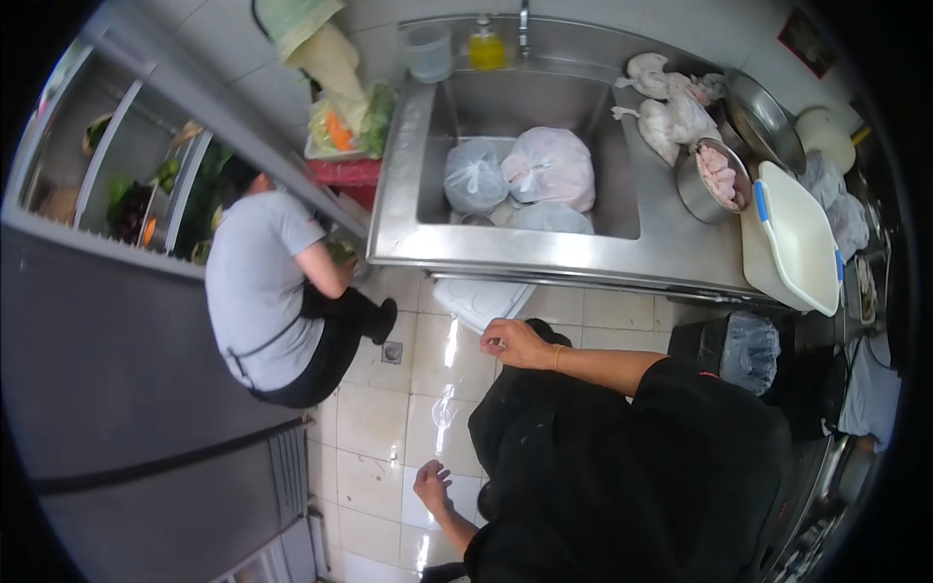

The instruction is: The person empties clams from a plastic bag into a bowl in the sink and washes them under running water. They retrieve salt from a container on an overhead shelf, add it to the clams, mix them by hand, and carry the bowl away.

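Observation:
My right hand (517, 343), with a thin yellow band at the wrist, hangs over the floor below the sink's front edge, beside a white plastic lid or tray (478, 299). Its fingers are curled inward, and I see nothing in them. Lower down, my left hand (432, 485) is held over the tiles with its fingers loosely bent and apart, holding nothing. In the steel sink (530, 102) lie several full plastic bags, among them a tied bag (474, 176) and a large pinkish bag (549, 168).
A person (267, 282) crouches at the open fridge (112, 180) on the left. On the counter are bagged items (671, 107), a steel pot of raw meat (717, 175) and a cream tub (792, 238). A lined bin (748, 352) stands below. Vegetables (340, 126) sit left of the sink.

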Motion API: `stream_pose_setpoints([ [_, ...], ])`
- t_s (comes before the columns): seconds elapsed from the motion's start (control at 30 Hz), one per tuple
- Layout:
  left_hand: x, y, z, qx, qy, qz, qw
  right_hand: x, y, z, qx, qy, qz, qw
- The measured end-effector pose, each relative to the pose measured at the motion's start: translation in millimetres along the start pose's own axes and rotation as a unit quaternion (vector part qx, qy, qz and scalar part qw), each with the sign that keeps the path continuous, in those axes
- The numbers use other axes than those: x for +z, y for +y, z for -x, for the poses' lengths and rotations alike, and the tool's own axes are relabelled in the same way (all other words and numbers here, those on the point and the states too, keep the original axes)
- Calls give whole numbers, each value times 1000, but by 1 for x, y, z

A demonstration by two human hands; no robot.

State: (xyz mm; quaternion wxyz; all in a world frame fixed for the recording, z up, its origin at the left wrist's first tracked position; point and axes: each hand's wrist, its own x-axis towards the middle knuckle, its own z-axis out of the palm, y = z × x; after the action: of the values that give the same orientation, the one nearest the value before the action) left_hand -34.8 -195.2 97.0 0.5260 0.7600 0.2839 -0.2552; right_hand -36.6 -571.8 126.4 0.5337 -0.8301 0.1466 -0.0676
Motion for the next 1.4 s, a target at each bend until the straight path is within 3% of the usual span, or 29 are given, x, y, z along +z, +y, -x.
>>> stream_pose_setpoints([
  [0.27, 125, 50, 2, 131, -52, -194, 971, -110, 10, -23, -30, 77, -48, 995],
  [0.47, 210, 115, 9, 261, -96, -253, 927, -186, 55, -21, -2, 176, -28, 984],
  [0.67, 264, 176, 3, 306, -119, -225, 917, -243, 91, 11, 77, 249, 7, 965],
  [0.93, 293, 231, -9, 394, -90, -198, 893, -271, 92, 29, 221, 337, 34, 915],
  [1.03, 312, 242, -32, 473, -84, -217, 850, -258, 104, 34, 181, 401, 84, 894],
  [1.13, 338, 261, -29, 497, -90, -211, 837, -261, 71, 44, 222, 409, 64, 883],
  [1.2, 347, 274, -29, 465, -115, -263, 838, -255, 65, 58, 227, 424, 110, 870],
  [1.23, 350, 270, -44, 504, -132, -263, 812, -252, 63, 66, 234, 429, 116, 865],
  [1.27, 353, 271, -49, 460, -169, -278, 826, -248, 59, 73, 239, 431, 121, 862],
  [1.4, 366, 252, -92, 509, -196, -171, 821, -230, 58, 103, 280, 463, 123, 832],
])
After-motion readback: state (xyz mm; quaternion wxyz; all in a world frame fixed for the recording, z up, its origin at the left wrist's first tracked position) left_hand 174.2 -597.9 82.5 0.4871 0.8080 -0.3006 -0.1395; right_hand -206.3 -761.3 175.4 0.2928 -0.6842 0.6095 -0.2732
